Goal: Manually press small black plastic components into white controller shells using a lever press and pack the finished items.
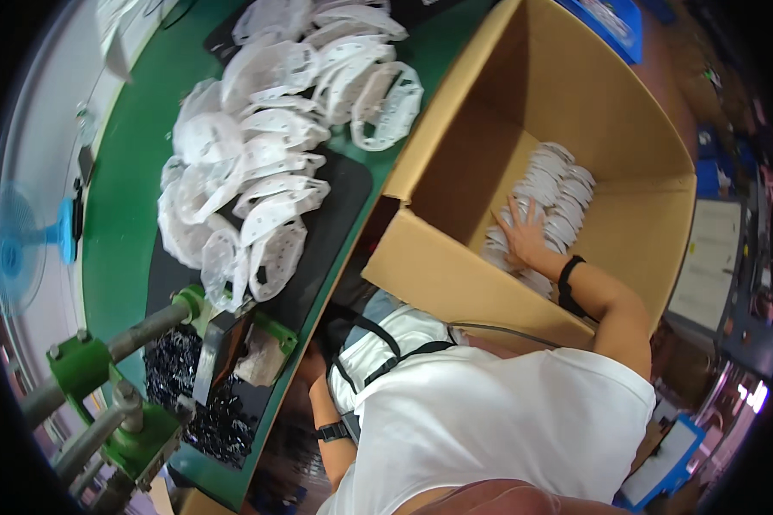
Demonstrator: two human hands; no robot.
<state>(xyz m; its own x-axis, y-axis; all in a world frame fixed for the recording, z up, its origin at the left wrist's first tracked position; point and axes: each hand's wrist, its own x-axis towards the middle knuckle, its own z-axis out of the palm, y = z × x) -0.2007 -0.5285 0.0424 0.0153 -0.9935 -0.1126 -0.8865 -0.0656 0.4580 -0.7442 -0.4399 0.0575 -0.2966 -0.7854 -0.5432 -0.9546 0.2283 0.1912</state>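
Right hand (525,236) on stacked white parts within cardboard box (605,103)

The stacked white parts (569,209) lie in rows on the floor of the cardboard box, directly beneath the right hand. That hand is back upward, fingers spread wide. Its forearm angles down into the box over the near wall. The left hand (312,366) is left of the box, low beside the counter (127,202); its fingers are obscured, state cannot be told. Translucent white covers (283,130) lie heaped left of the box.

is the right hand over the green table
No, the right hand is down inside the cardboard box, at the stacked rows of white parts.
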